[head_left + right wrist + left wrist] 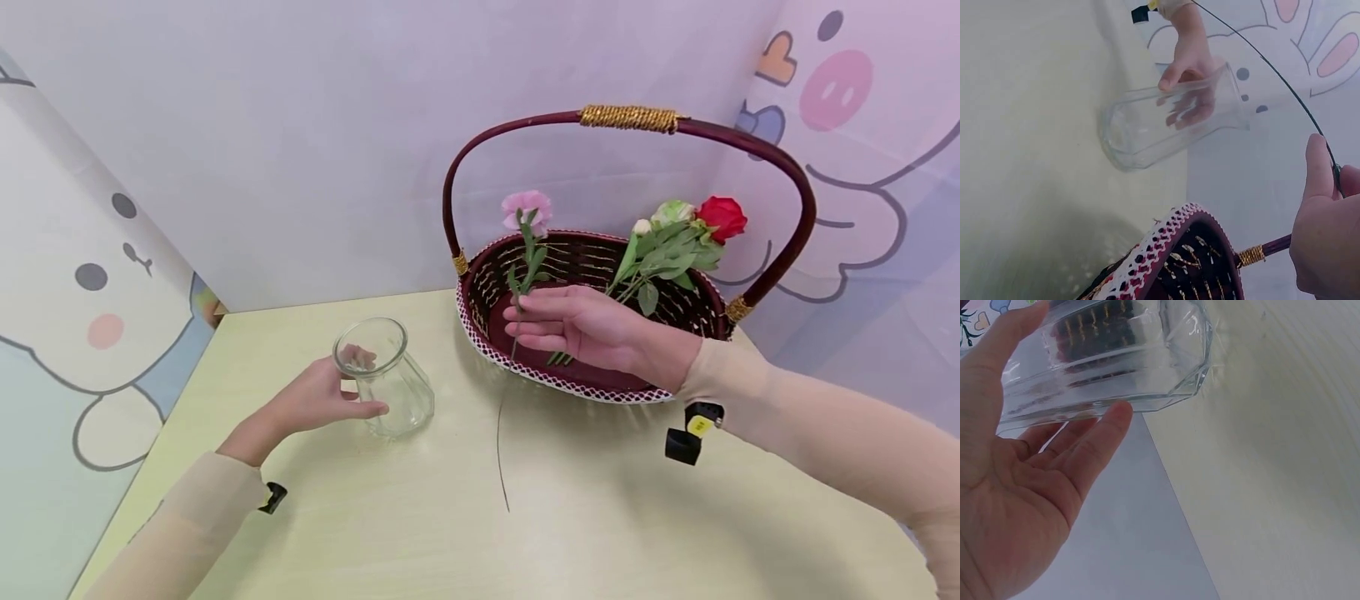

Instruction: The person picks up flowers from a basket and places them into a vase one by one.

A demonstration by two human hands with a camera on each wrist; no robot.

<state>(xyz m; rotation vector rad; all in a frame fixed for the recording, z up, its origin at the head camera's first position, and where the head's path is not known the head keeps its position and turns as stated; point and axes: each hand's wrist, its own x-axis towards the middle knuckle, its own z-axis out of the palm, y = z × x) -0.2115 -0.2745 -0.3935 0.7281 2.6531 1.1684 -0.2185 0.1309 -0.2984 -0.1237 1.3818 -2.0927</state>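
My left hand [322, 395] grips a clear glass vase [401, 400] around its neck, thumb on the near side and fingers behind. The vase stands upright on the table, and through its glass the left wrist view shows my fingertips [1119, 415] against the wall. In my right hand [581, 325] a pink carnation [527, 212] is pinched by its stem, bloom up, over the basket's left front rim. Its long thin stem [1285, 81] hangs down and curves well below the hand. Right of that hand, a red rose [722, 218] with leaves and pale buds leans in the basket.
A dark red woven basket [480, 329] with white lace trim stands at the back right of the pale table [420, 517]. Its tall arched handle [780, 167] rises over the flowers. Behind is a curtain-like wall [300, 150] with cartoon animals.
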